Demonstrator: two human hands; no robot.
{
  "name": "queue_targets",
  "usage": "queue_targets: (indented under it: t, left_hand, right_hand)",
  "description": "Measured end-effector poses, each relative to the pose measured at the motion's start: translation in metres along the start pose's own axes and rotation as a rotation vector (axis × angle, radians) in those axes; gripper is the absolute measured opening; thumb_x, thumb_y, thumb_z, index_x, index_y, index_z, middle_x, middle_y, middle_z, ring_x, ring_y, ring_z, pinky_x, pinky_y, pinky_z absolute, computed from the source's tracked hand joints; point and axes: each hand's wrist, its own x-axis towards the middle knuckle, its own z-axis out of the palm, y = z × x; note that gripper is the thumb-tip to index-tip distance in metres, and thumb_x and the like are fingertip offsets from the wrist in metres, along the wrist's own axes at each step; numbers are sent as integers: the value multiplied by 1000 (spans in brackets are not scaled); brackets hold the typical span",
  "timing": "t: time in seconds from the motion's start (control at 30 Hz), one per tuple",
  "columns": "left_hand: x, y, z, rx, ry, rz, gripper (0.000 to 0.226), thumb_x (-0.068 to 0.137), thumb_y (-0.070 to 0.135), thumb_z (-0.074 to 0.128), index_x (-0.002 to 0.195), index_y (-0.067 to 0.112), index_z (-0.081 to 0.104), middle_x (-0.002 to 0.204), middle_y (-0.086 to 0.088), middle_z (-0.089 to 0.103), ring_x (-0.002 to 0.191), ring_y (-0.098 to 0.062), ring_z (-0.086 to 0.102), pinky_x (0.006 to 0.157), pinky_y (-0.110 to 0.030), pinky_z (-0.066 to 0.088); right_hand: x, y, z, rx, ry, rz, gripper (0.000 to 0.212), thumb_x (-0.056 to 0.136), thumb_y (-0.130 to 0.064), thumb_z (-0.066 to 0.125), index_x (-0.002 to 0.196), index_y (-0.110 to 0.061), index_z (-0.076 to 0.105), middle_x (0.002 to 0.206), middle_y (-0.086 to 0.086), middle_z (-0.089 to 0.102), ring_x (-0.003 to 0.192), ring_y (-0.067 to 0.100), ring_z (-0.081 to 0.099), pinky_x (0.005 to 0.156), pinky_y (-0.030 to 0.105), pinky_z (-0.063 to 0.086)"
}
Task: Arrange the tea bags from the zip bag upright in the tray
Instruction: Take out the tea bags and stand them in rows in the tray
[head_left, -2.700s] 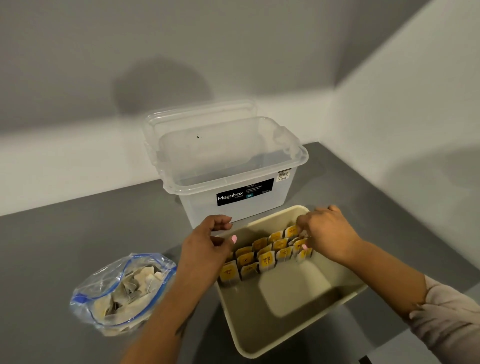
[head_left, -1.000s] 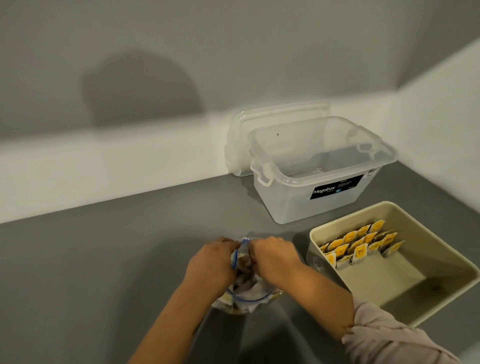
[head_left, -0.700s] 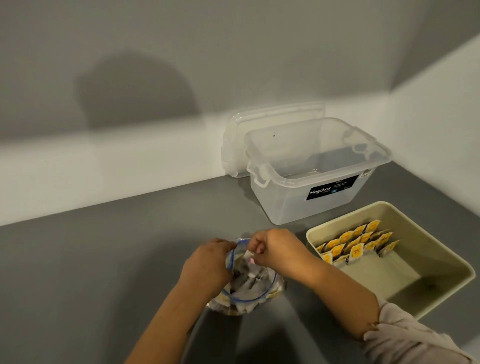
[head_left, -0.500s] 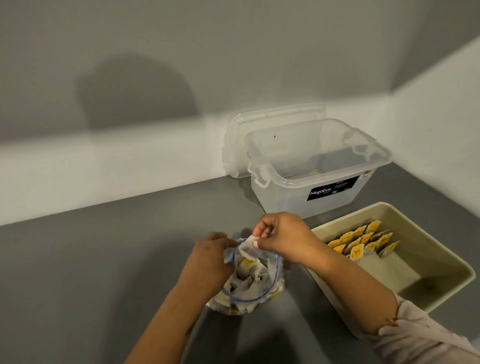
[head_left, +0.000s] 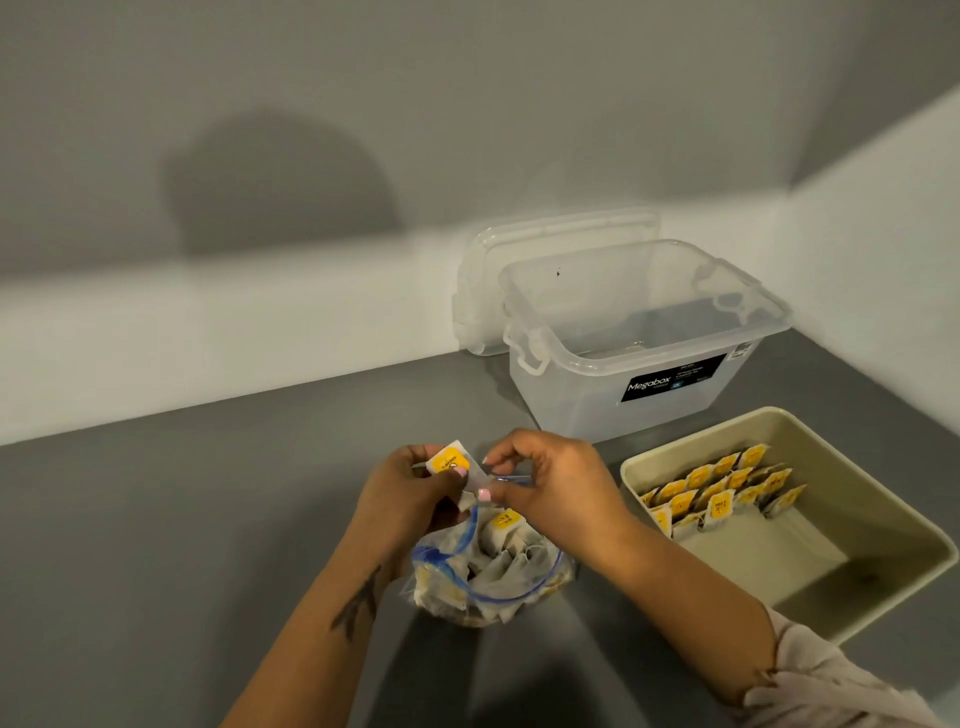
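Note:
A clear zip bag with a blue seal lies open on the grey table, holding several tea bags. Just above its mouth my left hand and my right hand together pinch one tea bag with a yellow tag. To the right stands the beige tray. Several tea bags with yellow tags stand upright in two rows along its far left wall.
A clear plastic storage box with a black label stands behind the tray, its lid leaning against the wall. White walls meet in a corner at the back right. The grey table stretches to the left.
Both hands left the tray and went to the zip bag. My right hand drew a tea bag out of it, and now both hands hold that tea bag above the bag's mouth.

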Motion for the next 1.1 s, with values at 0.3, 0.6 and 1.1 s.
queue_targets:
  t: [0.3, 0.6, 1.1]
  left_hand:
    - [1, -12, -2, 172, 53, 62, 18, 86, 11, 63, 103, 15, 57, 91, -8, 69, 78, -24, 69, 66, -33, 57]
    - [4, -15, 0, 264, 59, 84, 20, 87, 13, 61, 105, 19, 56, 94, -5, 68, 80, -20, 68, 63, -27, 57]
    - [6, -11, 4, 265, 54, 123, 15, 88, 10, 60, 100, 19, 57, 87, -5, 68, 75, -18, 67, 55, -23, 54]
  right_hand:
    - [-2, 12, 38, -698, -519, 157, 29, 95, -12, 46, 120, -18, 61, 114, 4, 63, 106, 23, 59, 89, 32, 48]
    - [-1, 14, 41, -600, -456, 239, 23, 96, -18, 50, 114, -15, 63, 109, 4, 66, 99, 21, 61, 86, 30, 49]
    - [4, 29, -3, 426, -75, 421, 30, 75, -9, 78, 93, -22, 57, 83, 1, 68, 78, 11, 66, 64, 17, 50]
